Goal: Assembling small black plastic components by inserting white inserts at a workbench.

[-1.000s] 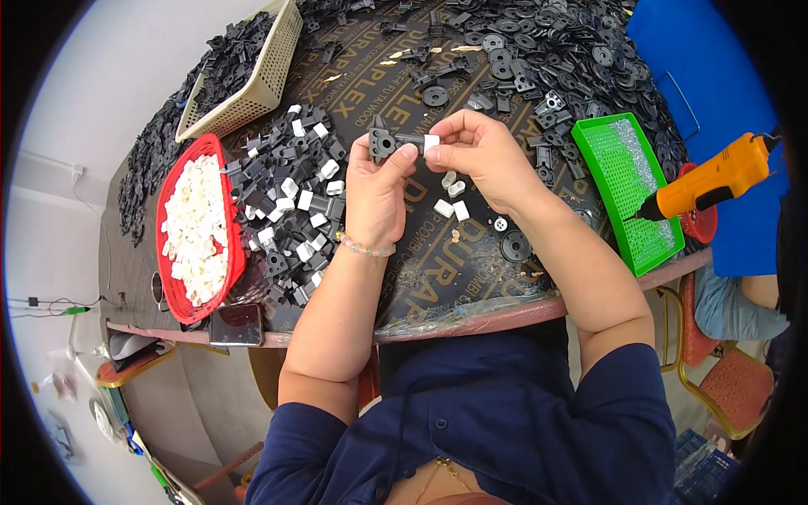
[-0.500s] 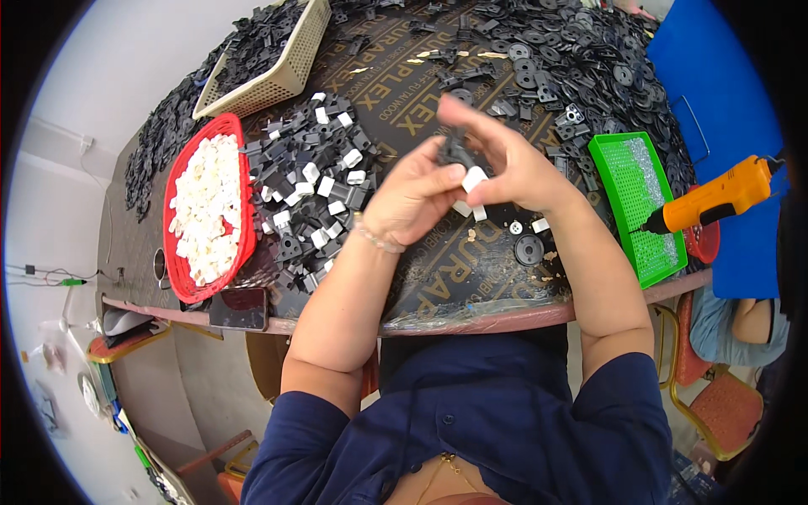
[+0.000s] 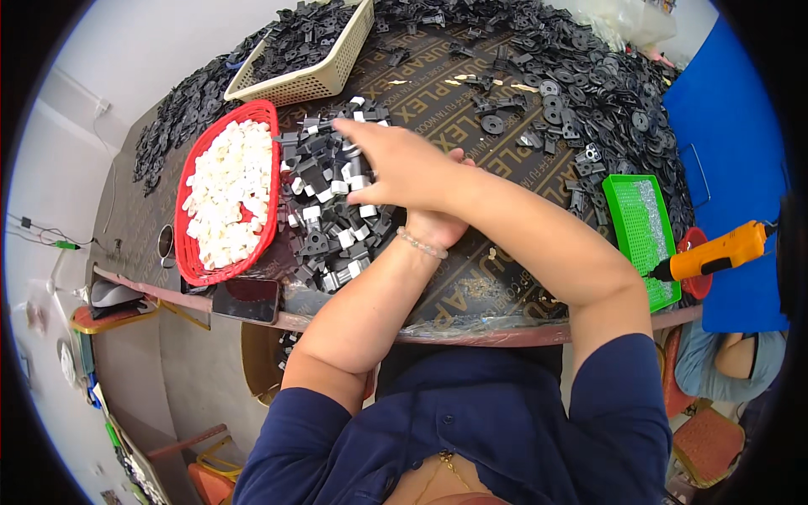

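My right hand (image 3: 402, 168) reaches leftward across my left, thumb and fingers apart, over a heap of black plastic parts (image 3: 318, 172) with white blocks on many of them. Nothing shows gripped between its fingertips. Under the right wrist is my left hand (image 3: 436, 227), with a beaded bracelet at its wrist; its fingers are mostly covered, so what it may hold is hidden. Left of the heap stands a red basket (image 3: 271, 206) filled with small white pieces.
A beige basket (image 3: 328, 80) of black parts sits at the far left. Loose black parts (image 3: 581, 93) cover the far right. Toward the right are a green tray (image 3: 627, 220), an orange power screwdriver (image 3: 724, 251) and a red bowl (image 3: 699, 284). A phone (image 3: 246, 300) lies near the front edge.
Both hands were together around a black part with a white block. The right hand has since crossed left over the left hand to the heap, and that part no longer shows in the hands.
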`<state>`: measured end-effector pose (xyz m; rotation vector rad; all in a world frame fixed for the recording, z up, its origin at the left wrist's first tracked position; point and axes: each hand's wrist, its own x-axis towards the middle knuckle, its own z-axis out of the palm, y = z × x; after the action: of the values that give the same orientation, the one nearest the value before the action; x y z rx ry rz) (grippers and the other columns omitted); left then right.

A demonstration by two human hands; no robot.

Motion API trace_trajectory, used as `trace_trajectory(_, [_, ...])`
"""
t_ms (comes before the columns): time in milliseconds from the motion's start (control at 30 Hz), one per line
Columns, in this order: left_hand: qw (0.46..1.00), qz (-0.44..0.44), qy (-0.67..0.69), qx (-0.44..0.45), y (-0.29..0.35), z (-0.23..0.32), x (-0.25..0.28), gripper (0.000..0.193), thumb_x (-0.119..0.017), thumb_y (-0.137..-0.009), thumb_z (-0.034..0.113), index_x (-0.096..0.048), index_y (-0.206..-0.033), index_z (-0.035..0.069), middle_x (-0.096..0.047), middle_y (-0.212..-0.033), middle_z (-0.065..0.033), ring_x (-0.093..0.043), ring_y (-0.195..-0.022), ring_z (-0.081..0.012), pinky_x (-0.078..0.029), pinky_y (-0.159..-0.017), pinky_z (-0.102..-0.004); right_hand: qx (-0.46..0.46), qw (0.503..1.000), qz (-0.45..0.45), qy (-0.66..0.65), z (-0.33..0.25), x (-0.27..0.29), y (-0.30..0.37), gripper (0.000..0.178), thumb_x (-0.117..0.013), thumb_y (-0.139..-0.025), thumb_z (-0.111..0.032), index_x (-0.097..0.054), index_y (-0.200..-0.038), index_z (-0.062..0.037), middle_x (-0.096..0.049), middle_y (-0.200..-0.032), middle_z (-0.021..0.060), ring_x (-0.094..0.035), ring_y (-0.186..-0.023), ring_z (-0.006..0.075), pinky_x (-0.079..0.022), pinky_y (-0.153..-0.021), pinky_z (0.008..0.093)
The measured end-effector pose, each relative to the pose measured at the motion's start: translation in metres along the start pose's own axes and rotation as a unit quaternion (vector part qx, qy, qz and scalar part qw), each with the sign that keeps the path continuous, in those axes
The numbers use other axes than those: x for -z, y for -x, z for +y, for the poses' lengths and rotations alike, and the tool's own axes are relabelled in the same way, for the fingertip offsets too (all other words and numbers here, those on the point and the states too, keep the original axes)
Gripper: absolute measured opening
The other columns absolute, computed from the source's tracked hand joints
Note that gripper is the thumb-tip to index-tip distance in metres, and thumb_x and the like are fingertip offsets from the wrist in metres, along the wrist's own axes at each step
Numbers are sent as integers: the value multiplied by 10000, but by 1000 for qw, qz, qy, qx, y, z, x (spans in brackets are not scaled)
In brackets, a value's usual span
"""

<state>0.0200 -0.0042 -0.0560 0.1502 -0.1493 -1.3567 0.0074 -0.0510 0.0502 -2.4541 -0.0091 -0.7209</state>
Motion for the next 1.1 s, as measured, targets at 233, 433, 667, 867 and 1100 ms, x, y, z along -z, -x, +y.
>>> trace_trajectory(233, [986,161,-33,-6,-2,-3,-32,572,-370,-1012,589,-583,-1121,70,-658,-999,-90,-620,-962,-234,-489,-860,-380,-88,996,33,8,72,10,-75,635,-711,-827,-409,-593,-1299,-2,-598,-1293,238,-572,-1211,374,-458,-1025,419])
trace_trajectory(433, [983,180,-47,4,-2,-2,-32,514,-404,-1018,551,-581,-1086,73,-652,-933,-81,-627,-873,-235,-494,-752,-342,-428,800,-70,415,206,80,-17,374,-677,-884,-317,-674,-1205,-126,-664,-1226,161,-662,-1062,335,-522,-923,426])
trace_trajectory(667, [975,194,-110,15,1,-4,-47,558,-368,-1036,525,-518,-1248,32,-643,-1038,-152,-620,-875,-236,-513,-749,-338,-245,969,-22,-20,133,115,42,427,-710,-829,-95,-655,-1252,-73,-703,-1140,77,-652,-962,183,-519,-899,321])
trace_trajectory(867, [984,101,-79,123,-1,6,-35,403,-361,-1035,225,-476,-1334,-20,-622,-1123,-188,-590,-842,-218,-522,-733,-306,-277,956,-58,-72,64,123,109,348,-698,-873,-81,-658,-1216,-35,-704,-998,43,-624,-858,123,-510,-769,290])
trace_trajectory(1100, [955,119,-269,-18,4,-4,-50,353,-540,-1005,129,-450,-1335,41,-603,-1121,-118,-626,-1001,-238,-506,-845,-353,-229,966,-110,56,48,106,147,363,-750,-809,-251,-697,-1080,-16,-687,-915,163,-663,-861,324,-517,-773,407])
